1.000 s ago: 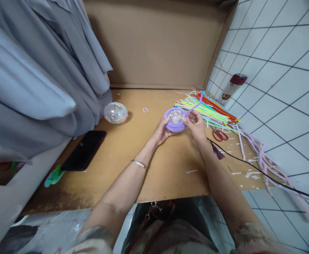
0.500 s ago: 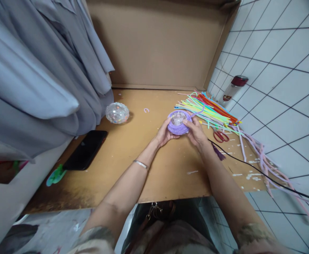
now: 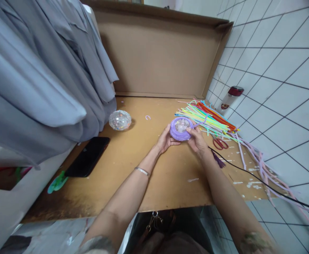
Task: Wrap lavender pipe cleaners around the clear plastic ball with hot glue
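Head view, read as a clock dial centred on the purple coil (image 3: 180, 135), showed both bare hands gripping that coil over the wooden table (image 3: 133, 183). From 8 o'clock the left hand (image 3: 165, 140) cupped its side, thumb up along the edge and fingers reaching beneath the near rim; from 4 o'clock the right hand (image 3: 197, 140) pinched it, thumb laid on the upper edge. Purple strands were wound in rings around a clear, glittery centre (image 3: 182, 125), which faced upward. One loose purple end (image 3: 200, 122) stuck out toward 2 o'clock, just above the right hand. A silver bracelet (image 3: 142, 171) circled the left wrist at 7. Close by at 2 o'clock lay a bundle of bright stems (image 3: 210, 117), with a clear bottle with a dark red lid (image 3: 229, 100) beyond it, beside the tiled wall (image 3: 273, 70). Between 3 and 4 sat red-handled scissors (image 3: 220, 143), then pale purple strands (image 3: 261, 160) trailing over the table edge; a dark purple tassel (image 3: 219, 161) and a black cable (image 3: 246, 170) lay toward 4. A small pink curl (image 3: 147, 117) rested between 9 and 10, a clear ball (image 3: 120, 120) near 9, a black phone (image 3: 88, 157) between 8 and 9, and grey cloth (image 3: 51, 77) hung at 10. Brown cardboard (image 3: 159, 60) stood at 12.
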### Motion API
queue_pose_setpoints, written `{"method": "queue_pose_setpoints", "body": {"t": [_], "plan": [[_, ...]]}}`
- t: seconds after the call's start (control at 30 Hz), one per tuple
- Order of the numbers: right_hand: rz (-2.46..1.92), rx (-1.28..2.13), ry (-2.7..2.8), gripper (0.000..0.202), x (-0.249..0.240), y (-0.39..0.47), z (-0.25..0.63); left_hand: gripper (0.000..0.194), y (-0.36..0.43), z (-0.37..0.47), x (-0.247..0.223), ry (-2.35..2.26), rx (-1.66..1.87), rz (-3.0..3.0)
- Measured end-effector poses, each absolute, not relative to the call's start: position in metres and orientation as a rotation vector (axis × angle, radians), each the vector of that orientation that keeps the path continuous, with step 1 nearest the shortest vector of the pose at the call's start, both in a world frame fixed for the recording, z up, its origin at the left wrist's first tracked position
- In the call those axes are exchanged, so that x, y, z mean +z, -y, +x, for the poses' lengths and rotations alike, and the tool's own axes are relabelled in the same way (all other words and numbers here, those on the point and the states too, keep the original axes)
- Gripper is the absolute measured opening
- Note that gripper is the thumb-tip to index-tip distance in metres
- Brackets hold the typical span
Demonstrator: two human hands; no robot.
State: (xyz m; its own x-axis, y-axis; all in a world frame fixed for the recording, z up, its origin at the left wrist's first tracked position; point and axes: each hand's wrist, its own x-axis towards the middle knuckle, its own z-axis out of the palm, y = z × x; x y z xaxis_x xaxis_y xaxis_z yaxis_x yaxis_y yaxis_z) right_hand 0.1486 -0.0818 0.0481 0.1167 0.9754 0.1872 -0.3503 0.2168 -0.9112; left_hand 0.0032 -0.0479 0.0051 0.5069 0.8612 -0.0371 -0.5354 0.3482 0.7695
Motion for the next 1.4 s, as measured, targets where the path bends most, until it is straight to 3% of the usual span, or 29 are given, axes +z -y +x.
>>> {"method": "queue_pose_setpoints", "body": {"t": [0.27, 0.6, 0.9, 1.13, 1.4], "plan": [[-0.821, 1.180, 0.936, 0.070, 0.0419, 0.0783, 0.1503, 0.051, 0.0522, 0.0061, 0.0077, -0.514, 1.023, 0.790], [-0.802, 1.222, 0.987, 0.068, 0.0470, 0.0826, 0.1483, 0.057, 0.0544, 0.0083, 0.0080, -0.586, 1.178, 0.876], [-0.796, 1.211, 0.947, 0.067, 0.0445, 0.0805, 0.1448, 0.058, 0.0495, 0.0070, 0.0032, -0.606, 1.119, 0.890], [-0.789, 1.226, 0.947, 0.068, 0.0449, 0.0812, 0.1444, 0.070, 0.0486, 0.0072, 0.0044, -0.611, 1.098, 0.922], [-0.743, 1.253, 0.912, 0.067, 0.0415, 0.0807, 0.1447, 0.064, 0.0517, 0.0082, 0.0078, -0.622, 1.108, 0.886]]}}
